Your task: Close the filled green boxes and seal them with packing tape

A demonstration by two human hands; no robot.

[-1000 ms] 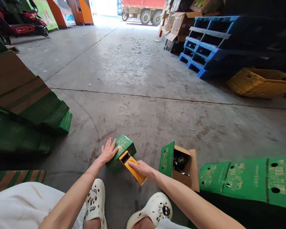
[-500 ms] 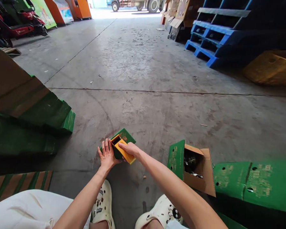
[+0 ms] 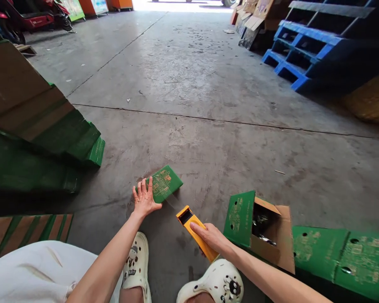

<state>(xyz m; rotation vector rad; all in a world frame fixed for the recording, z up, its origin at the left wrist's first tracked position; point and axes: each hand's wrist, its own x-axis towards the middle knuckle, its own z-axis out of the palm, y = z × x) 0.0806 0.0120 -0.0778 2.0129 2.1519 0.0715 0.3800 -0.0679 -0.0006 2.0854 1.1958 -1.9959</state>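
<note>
My left hand [image 3: 144, 198] rests over the left end of a small green box [image 3: 168, 182] on the floor. Its fingers spread across the lid and its thumb lies by the near side, holding the box. Gold print covers the green top. To the right and nearer my feet, my right hand [image 3: 210, 236] grips a long yellow hand tool [image 3: 196, 229] with a dark opening at its front end. The tool is tilted and apart from the box. A faint thin streak shows between the two; I cannot tell what it is.
An open green carton [image 3: 239, 216] with shiny dark contents stands at right, beside more green cartons [image 3: 341, 256]. Stacked green and brown boxes [image 3: 47, 113] rise at left. Blue pallets [image 3: 300, 50] stand at the far right. My white clogs [image 3: 217, 277] are just below the tool.
My right hand has drawn the yellow tool off the green box, toward me and to the right. My left hand stays on the box. The view has shifted slightly downward and left.
</note>
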